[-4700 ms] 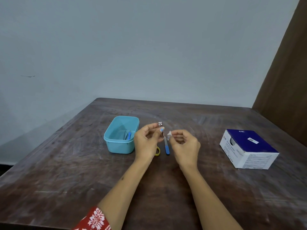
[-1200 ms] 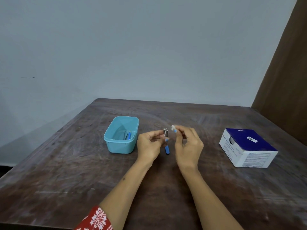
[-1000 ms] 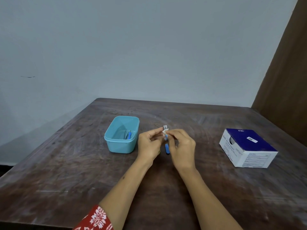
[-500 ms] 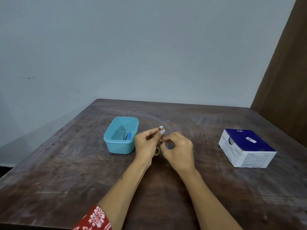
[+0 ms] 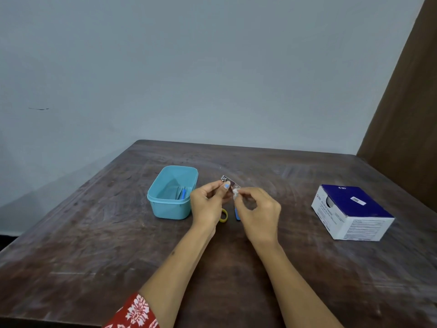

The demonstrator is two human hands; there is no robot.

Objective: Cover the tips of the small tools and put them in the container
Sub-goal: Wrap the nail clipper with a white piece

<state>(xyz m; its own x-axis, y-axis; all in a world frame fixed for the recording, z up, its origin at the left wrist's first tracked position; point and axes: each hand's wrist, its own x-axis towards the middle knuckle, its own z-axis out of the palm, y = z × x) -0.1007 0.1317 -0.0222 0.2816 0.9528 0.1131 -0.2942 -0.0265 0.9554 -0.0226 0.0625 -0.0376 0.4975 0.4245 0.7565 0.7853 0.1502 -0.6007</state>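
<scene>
A person sits at a dark, scuffed wooden table, both bare forearms reaching forward. The left hand pinches a small silver metal tool, possibly a nail clipper, held just above the tabletop with its far end poking past the fingertips. The right hand meets it from the other side, thumb and forefinger pressed on a tiny white piece at the tool's near end; it is too small and blurred to identify. Between the hands, a blue-handled tool and a yellow ring lie on the table, both mostly hidden. Just left of the hands stands an open turquoise container with something blue inside. A blue-and-white cardboard box sits well to the right.
</scene>
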